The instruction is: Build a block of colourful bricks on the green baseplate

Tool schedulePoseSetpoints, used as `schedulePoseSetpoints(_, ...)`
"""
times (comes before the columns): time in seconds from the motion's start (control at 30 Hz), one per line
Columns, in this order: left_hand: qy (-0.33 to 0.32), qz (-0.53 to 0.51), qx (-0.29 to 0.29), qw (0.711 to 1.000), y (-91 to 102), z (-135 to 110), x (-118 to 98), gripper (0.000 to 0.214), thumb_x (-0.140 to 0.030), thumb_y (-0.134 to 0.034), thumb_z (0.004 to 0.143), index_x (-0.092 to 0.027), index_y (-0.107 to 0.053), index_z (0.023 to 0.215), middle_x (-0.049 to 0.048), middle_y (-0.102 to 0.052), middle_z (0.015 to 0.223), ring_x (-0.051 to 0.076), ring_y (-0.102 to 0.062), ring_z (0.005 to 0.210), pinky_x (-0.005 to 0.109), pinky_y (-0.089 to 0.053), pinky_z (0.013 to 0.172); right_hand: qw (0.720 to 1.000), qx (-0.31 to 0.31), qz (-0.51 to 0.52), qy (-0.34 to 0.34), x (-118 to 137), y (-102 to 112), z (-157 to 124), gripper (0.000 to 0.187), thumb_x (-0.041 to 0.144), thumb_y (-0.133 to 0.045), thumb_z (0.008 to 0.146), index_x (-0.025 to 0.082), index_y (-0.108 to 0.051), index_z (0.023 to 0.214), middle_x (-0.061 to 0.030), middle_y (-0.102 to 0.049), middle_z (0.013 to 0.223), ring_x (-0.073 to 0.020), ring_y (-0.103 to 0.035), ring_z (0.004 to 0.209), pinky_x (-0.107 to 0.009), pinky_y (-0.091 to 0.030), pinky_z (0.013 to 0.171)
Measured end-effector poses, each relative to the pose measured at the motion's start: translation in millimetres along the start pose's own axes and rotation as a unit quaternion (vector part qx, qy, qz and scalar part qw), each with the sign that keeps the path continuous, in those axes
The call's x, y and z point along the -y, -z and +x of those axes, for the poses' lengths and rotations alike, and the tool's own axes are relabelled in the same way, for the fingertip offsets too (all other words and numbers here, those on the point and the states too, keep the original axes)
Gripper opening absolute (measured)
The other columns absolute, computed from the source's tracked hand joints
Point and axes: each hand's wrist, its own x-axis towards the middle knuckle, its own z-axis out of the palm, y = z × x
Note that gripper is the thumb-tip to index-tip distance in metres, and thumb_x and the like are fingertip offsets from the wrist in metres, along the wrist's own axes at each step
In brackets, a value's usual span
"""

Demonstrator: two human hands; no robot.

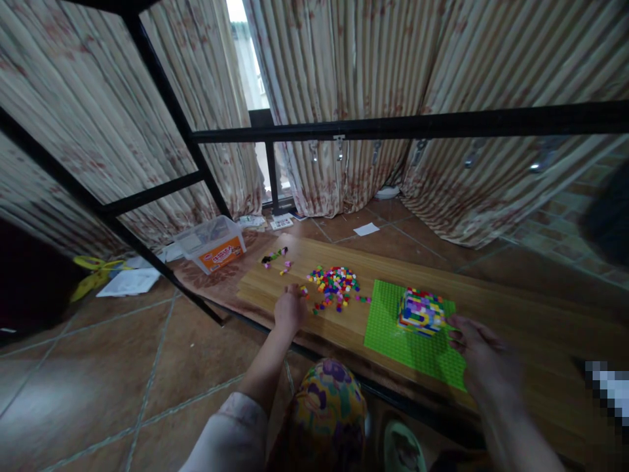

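Note:
My left hand (289,309) rests on the wooden board (304,328) with its fingers bunched, just left of a loose heap of tiny multicoloured plastic bricks (334,286). Whether those fingers pinch a brick is hidden. My right hand (479,354), slightly blurred, hangs with fingers apart at the right edge of a green studded baseplate (393,334). Its fingertips are close to a boxy, many-coloured brick build (421,312) standing on that plate. A short line of dark and pink bricks (274,254) lies on the board's far side.
A clear plastic box with an orange label (211,244) stands beyond the board's left end, among scattered papers. Black metal frame bars (167,111) cross the view before striped curtains. A yellow object (95,275) lies on the tiled floor at left.

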Motion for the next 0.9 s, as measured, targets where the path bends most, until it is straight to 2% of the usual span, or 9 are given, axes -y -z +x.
schedulePoseSetpoints(0.2,-0.059,0.018,0.038,0.997,-3.4,19,-1,0.031,-0.018,-0.047,0.083,-0.019,-0.057,0.113,0.0111,-0.059,0.11,0.021,-0.062,0.093,0.03,-0.045,0.079,1.0,0.007,-0.004,-0.008,2,-2,-1,0.031,0.041,-0.078,0.054,0.018,-0.07,0.074,-0.0004,-0.065,0.071,-0.0098,-0.054,0.059,-0.02,-0.043,0.049)
schedulePoseSetpoints(0.4,-0.052,-0.003,0.024,0.998,-4.4,24,0,0.025,-0.019,-0.049,0.084,-0.017,-0.06,0.106,0.0107,-0.06,0.109,0.02,-0.061,0.094,0.029,-0.044,0.08,1.0,-0.001,-0.011,0.007,2,0,0,0.033,0.043,-0.075,0.058,0.016,-0.07,0.077,-0.0005,-0.066,0.073,-0.0091,-0.054,0.057,-0.021,-0.043,0.05)
schedulePoseSetpoints(0.53,-0.031,-0.16,0.013,0.987,1.8,10,-10,0.017,-0.019,-0.053,0.082,-0.015,-0.059,0.097,0.0087,-0.064,0.096,0.018,-0.061,0.084,0.028,-0.045,0.075,0.99,-0.034,-0.095,0.101,8,3,-4,0.032,0.043,-0.067,0.069,0.015,-0.07,0.085,-0.0026,-0.066,0.072,-0.0136,-0.057,0.06,-0.027,-0.045,0.057)
schedulePoseSetpoints(0.6,-0.013,-0.346,0.067,0.936,6.5,-6,-26,0.014,-0.022,-0.055,0.081,-0.015,-0.059,0.093,0.0054,-0.064,0.084,0.015,-0.061,0.072,0.026,-0.046,0.068,0.972,-0.049,-0.134,0.186,13,2,-11,0.032,0.043,-0.064,0.073,0.014,-0.07,0.086,-0.0045,-0.067,0.074,-0.0166,-0.06,0.066,-0.03,-0.047,0.065)
schedulePoseSetpoints(0.63,-0.004,-0.447,0.119,0.887,9.1,-16,-36,0.016,-0.025,-0.056,0.081,-0.015,-0.059,0.093,0.0042,-0.064,0.08,0.013,-0.06,0.067,0.025,-0.046,0.064,0.964,-0.039,-0.139,0.224,15,1,-17,0.032,0.043,-0.064,0.074,0.015,-0.07,0.086,-0.0052,-0.067,0.076,-0.0175,-0.061,0.069,-0.031,-0.047,0.068)
schedulePoseSetpoints(0.7,0.006,-0.594,0.232,0.77,14.7,-37,-61,0.023,-0.031,-0.063,0.078,-0.014,-0.061,0.093,0.0051,-0.065,0.083,0.012,-0.06,0.066,0.023,-0.046,0.062,0.956,0.032,-0.12,0.266,20,-3,-29,0.028,0.042,-0.064,0.076,0.017,-0.07,0.088,-0.0053,-0.068,0.083,-0.0173,-0.062,0.074,-0.031,-0.048,0.072)
schedulePoseSetpoints(0.77,0.025,-0.655,0.306,0.691,20.3,-56,-85,0.028,-0.032,-0.068,0.074,-0.013,-0.063,0.093,0.007,-0.067,0.086,0.011,-0.061,0.065,0.022,-0.047,0.062,0.94,0.15,-0.096,0.29,24,-7,-43,0.023,0.037,-0.063,0.079,0.02,-0.069,0.092,-0.0055,-0.067,0.094,-0.0171,-0.062,0.083,-0.029,-0.048,0.073)
schedulePoseSetpoints(0.83,0.038,-0.669,0.354,0.652,24.3,-69,-106,0.028,-0.031,-0.071,0.072,-0.012,-0.064,0.092,0.0082,-0.068,0.085,0.011,-0.062,0.065,0.022,-0.048,0.061,0.917,0.231,-0.091,0.312,29,-10,-53,0.023,0.034,-0.061,0.081,0.023,-0.067,0.1,-0.0049,-0.065,0.1,-0.0161,-0.061,0.085,-0.028,-0.048,0.073)
schedulePoseSetpoints(0.9,0.045,-0.669,0.375,0.64,25.8,-77,-121,0.026,-0.03,-0.071,0.072,-0.012,-0.065,0.089,0.0078,-0.069,0.081,0.011,-0.062,0.064,0.022,-0.048,0.061,0.902,0.268,-0.098,0.323,33,-11,-59,0.024,0.031,-0.062,0.081,0.024,-0.066,0.103,-0.0045,-0.063,0.101,-0.0147,-0.059,0.081,-0.028,-0.048,0.071)
